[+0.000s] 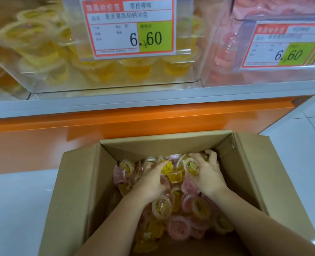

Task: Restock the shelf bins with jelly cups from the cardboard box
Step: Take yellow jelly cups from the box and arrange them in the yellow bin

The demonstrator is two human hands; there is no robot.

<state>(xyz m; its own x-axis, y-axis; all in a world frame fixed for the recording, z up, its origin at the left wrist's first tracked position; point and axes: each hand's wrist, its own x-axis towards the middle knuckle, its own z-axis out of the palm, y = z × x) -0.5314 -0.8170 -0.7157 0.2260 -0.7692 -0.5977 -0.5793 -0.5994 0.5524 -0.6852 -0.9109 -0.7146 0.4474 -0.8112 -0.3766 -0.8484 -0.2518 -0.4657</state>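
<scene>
An open cardboard box [79,191] stands on the floor below the shelf, filled with several yellow and pink jelly cups [173,218]. Both my hands are down inside it. My left hand [151,180] curls its fingers round yellow jelly cups [173,175] at the middle of the pile. My right hand [207,172] grips more yellow cups [190,166] near the box's far right corner. Above, a clear shelf bin [42,74] holds yellow jelly cups, and a second clear bin [225,58] to its right holds pink ones.
Price tags reading 6.60 [130,28] [282,47] hang on the bin fronts. A grey shelf edge [153,100] and an orange panel [116,122] lie between bins and box. White tiled floor [14,209] surrounds the box, whose flaps stand open at both sides.
</scene>
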